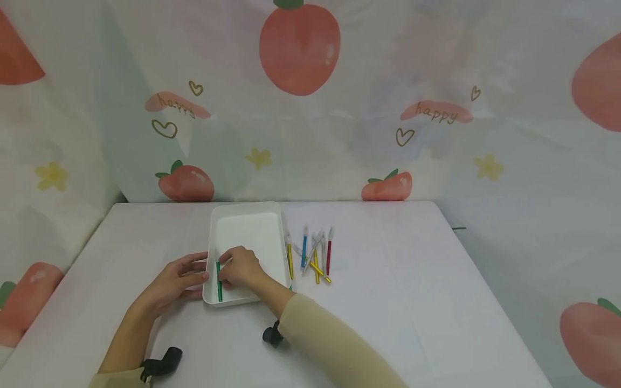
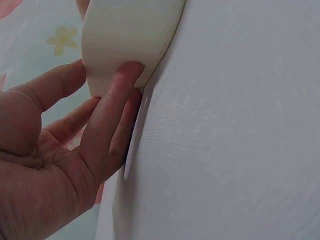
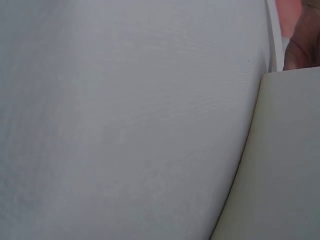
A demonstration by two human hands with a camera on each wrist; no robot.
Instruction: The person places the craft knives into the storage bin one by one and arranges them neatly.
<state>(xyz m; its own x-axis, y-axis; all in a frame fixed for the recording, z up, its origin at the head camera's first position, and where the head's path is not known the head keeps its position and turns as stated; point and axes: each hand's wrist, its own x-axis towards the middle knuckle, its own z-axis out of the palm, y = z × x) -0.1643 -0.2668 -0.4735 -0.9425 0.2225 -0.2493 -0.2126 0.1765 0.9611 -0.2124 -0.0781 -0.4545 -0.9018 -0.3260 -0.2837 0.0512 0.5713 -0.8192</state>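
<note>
A white rectangular tray (image 1: 247, 213) stands on the table. My left hand (image 1: 172, 280) is at its left side, fingers extended and fingertips touching the outer wall (image 2: 112, 45). Inside the tray, my right hand (image 1: 241, 268) pinches a slim green craft knife (image 1: 219, 283) between thumb and fingers. The knife stretches along the tray's left wall, its upper end partly hidden by the fingers. In the right wrist view, the tray's outer side (image 3: 290, 150) fills the lower right and hides most of the hand beyond it.
Right of the tray lie several craft knives with clear caps, including a blue one (image 1: 304, 248), a red one (image 1: 329, 256) and a yellow one (image 1: 290, 261) close by the tray wall. Some overlap. A fruit-print cloth (image 1: 310, 134) hangs behind the white table (image 1: 388, 312).
</note>
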